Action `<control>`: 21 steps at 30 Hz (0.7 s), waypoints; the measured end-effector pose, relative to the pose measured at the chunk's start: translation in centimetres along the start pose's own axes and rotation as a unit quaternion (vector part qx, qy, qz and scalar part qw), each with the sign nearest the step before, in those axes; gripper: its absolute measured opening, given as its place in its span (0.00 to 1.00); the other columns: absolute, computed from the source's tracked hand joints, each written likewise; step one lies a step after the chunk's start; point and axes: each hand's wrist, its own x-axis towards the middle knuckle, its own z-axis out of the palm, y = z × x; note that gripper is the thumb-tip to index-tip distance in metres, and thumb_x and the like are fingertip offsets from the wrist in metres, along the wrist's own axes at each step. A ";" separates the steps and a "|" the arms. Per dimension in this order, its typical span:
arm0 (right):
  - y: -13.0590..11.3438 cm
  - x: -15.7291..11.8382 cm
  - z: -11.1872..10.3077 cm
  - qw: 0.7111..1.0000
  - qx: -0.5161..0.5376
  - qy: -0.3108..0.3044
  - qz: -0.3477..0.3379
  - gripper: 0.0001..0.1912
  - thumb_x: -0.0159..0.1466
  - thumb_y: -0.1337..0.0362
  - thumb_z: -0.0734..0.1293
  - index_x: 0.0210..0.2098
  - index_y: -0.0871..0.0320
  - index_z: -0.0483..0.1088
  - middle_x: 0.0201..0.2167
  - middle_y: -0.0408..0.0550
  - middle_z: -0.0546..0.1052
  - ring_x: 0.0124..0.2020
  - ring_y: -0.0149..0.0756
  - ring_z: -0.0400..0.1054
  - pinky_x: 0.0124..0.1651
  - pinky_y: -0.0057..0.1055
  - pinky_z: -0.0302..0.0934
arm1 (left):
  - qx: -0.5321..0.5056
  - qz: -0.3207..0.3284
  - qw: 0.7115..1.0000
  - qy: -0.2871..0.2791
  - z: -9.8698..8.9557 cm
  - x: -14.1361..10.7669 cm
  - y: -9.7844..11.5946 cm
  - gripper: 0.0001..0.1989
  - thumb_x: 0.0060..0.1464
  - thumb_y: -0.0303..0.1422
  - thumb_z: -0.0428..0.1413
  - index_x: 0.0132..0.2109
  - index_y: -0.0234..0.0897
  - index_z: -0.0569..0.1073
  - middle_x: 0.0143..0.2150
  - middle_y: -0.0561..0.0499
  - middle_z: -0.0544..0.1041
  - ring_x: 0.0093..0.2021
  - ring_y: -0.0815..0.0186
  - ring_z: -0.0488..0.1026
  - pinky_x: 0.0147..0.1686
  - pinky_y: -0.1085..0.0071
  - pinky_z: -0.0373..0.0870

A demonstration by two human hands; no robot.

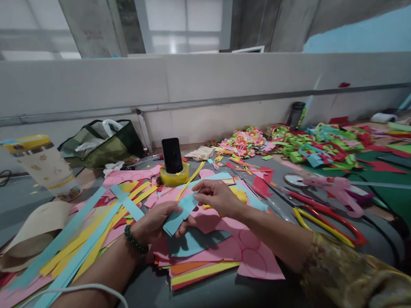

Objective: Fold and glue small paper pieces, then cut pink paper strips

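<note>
My left hand [166, 221], a dark green bead bracelet at its wrist, is closed around light blue felt pieces [176, 219]. Its thumb presses on top and the fingers lie underneath. My right hand [216, 195] pinches the upper right end of the blue felt between thumb and fingertips. Both hands are raised over a pile of coloured sheets. Just under them lie a darker blue sheet [199, 244] and pink felt [256, 256] with circles drawn on it. Orange and yellow sheets [204, 275] show at the front of the pile.
A black phone [172, 156] stands in a yellow tape roll [174, 177]. Blue strips [77, 252] and yellow strips lie left. Right are scissors with red and yellow handles [331, 225] and a pink glue gun [336, 191]. Finished-looking colourful pieces [244, 143] are heaped behind. A patterned tumbler [46, 167] leans left.
</note>
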 end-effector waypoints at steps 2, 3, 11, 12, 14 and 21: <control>0.0 0.0 -0.3 1.000 0.008 0.012 0.009 0.12 0.53 0.61 0.69 0.34 0.61 0.70 0.21 0.42 0.75 0.23 0.32 0.72 0.28 0.29 0.67 | 0.009 0.007 1.000 -0.005 0.0 -0.2 0.3 0.09 0.50 0.29 0.53 0.32 0.26 0.75 0.24 0.45 0.76 0.17 0.73 0.67 0.17 0.79 0.63; 0.0 0.0 -0.5 1.000 0.010 0.019 0.013 0.12 0.52 0.61 0.69 0.34 0.61 0.70 0.20 0.42 0.75 0.23 0.31 0.71 0.28 0.29 0.67 | 0.014 0.010 1.000 -0.008 0.0 -0.4 0.5 0.08 0.49 0.28 0.54 0.32 0.27 0.75 0.23 0.46 0.76 0.18 0.73 0.68 0.18 0.78 0.63; -1.0 0.1 -2.3 0.998 0.006 0.055 0.017 0.12 0.51 0.62 0.71 0.32 0.61 0.70 0.19 0.41 0.74 0.21 0.31 0.71 0.26 0.27 0.65 | 0.083 0.046 0.993 0.065 -1.1 -0.3 0.9 0.12 0.47 0.31 0.56 0.42 0.33 0.72 0.34 0.47 0.77 0.24 0.68 0.71 0.25 0.72 0.68; -1.0 0.0 -2.3 0.998 0.004 0.057 0.014 0.12 0.50 0.62 0.71 0.33 0.61 0.70 0.19 0.41 0.74 0.22 0.31 0.71 0.26 0.28 0.65 | 0.121 0.066 0.987 0.083 -1.0 -0.2 0.9 0.14 0.48 0.32 0.57 0.43 0.34 0.71 0.36 0.47 0.77 0.29 0.66 0.73 0.29 0.70 0.70; -1.2 -0.2 -2.2 0.998 0.002 0.061 0.006 0.12 0.51 0.62 0.71 0.33 0.61 0.70 0.20 0.42 0.74 0.22 0.32 0.71 0.27 0.29 0.66 | 0.226 0.138 0.955 0.131 -0.7 0.1 0.9 0.14 0.49 0.35 0.58 0.44 0.36 0.73 0.40 0.46 0.77 0.40 0.62 0.73 0.40 0.67 0.69; -1.4 -1.0 -0.6 0.999 -0.013 0.048 -0.015 0.12 0.53 0.61 0.69 0.34 0.60 0.68 0.20 0.40 0.73 0.22 0.32 0.71 0.22 0.25 0.62 | 0.354 0.274 0.858 0.253 1.1 -0.1 0.8 0.12 0.47 0.39 0.60 0.36 0.37 0.78 0.34 0.48 0.77 0.37 0.62 0.70 0.40 0.69 0.65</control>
